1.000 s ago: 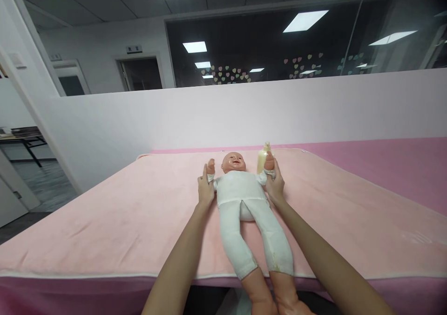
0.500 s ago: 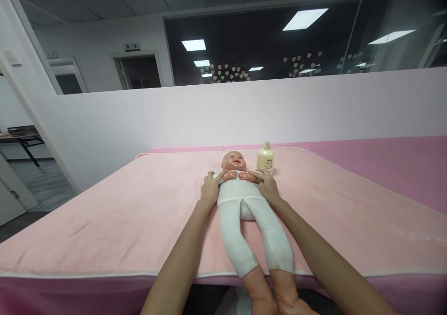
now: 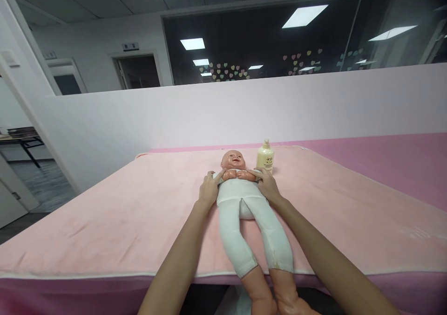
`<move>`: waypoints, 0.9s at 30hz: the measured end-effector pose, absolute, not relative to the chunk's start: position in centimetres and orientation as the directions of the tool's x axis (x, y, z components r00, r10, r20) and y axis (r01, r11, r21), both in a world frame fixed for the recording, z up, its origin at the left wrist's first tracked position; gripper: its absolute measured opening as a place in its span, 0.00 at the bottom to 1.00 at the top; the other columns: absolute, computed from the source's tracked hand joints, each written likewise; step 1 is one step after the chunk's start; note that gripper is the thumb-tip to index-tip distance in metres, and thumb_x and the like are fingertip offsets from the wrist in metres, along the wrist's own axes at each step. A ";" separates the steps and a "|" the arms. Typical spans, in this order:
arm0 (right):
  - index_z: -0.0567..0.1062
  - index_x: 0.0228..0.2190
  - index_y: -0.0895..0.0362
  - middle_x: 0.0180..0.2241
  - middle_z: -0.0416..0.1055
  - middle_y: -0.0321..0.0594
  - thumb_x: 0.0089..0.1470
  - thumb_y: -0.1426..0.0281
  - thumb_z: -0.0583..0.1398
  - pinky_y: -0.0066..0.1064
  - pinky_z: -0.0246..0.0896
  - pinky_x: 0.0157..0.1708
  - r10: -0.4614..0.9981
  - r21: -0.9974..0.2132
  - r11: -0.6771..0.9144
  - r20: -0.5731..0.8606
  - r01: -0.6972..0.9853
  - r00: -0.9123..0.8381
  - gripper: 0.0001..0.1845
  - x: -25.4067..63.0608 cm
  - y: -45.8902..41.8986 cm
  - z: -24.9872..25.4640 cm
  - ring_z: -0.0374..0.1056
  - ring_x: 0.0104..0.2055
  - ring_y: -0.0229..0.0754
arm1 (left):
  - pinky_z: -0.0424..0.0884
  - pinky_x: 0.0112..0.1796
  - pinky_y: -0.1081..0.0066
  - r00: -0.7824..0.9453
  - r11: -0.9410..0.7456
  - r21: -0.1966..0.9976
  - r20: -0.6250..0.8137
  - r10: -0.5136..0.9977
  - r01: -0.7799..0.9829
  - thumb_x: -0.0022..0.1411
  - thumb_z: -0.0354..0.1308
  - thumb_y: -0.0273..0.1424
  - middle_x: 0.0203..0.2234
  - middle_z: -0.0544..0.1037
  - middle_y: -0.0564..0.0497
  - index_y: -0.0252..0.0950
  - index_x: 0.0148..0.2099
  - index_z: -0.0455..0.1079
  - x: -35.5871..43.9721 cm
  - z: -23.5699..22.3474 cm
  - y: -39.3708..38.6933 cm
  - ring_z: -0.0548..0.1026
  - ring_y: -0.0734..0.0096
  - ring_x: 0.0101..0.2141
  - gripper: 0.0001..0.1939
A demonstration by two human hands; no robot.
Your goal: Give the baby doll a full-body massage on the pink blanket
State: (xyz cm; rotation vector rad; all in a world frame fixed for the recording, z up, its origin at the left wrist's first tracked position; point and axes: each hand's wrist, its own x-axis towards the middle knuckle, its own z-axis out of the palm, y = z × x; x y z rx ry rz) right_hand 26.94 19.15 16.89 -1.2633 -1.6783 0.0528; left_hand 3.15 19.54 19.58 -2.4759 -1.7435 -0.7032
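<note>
A baby doll (image 3: 242,190) with a white cloth body lies on its back, head away from me, its lower legs hanging past the near edge. Its two forearms are folded across the chest. My left hand (image 3: 208,187) grips the doll's arm on the left side, thumb laid over the forearm. On the other side my right hand (image 3: 267,185) holds the other arm in the same way. The fingers that curl beneath the arms are partly hidden. Just beyond my right hand stands a pale yellow pump bottle (image 3: 265,157).
A pink blanket (image 3: 150,208) with a white hem covers the table, over a darker pink cloth (image 3: 401,161) that shows on the right. A white half-wall (image 3: 195,114) with a window (image 3: 258,35) above it borders the far side. A doorway with a distant table (image 3: 24,138) is at left.
Both hands keep their hold on the doll's arms and hardly move. The view has shifted very slightly.
</note>
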 end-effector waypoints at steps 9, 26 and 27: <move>0.75 0.47 0.48 0.46 0.68 0.41 0.44 0.84 0.47 0.39 0.57 0.53 0.728 -0.486 0.467 0.685 0.739 -0.009 0.33 26.8 19.4 16.8 0.62 0.50 0.44 | 0.68 0.42 0.68 0.279 -0.388 0.219 0.404 0.871 0.895 0.64 0.41 0.25 0.53 0.61 0.46 0.55 0.65 0.48 3.3 19.9 19.2 0.66 0.62 0.48 0.31; 0.65 0.51 0.55 0.47 0.70 0.45 0.48 0.64 0.55 0.39 0.63 0.46 0.727 -0.870 0.405 0.492 0.280 0.479 0.27 26.8 19.9 16.9 0.67 0.46 0.48 | 0.66 0.47 0.64 0.043 -0.383 0.656 0.472 0.881 0.650 0.59 0.46 0.26 0.52 0.68 0.46 0.45 0.66 0.45 2.9 19.2 19.9 0.68 0.60 0.49 0.33; 0.65 0.50 0.56 0.47 0.70 0.46 0.47 0.64 0.55 0.39 0.63 0.46 0.702 -0.896 0.390 0.439 0.214 0.561 0.27 27.0 20.2 16.7 0.67 0.46 0.48 | 0.65 0.48 0.64 0.005 -0.381 0.694 0.478 0.878 0.611 0.59 0.46 0.27 0.52 0.68 0.47 0.44 0.66 0.45 2.9 19.0 20.2 0.68 0.61 0.50 0.33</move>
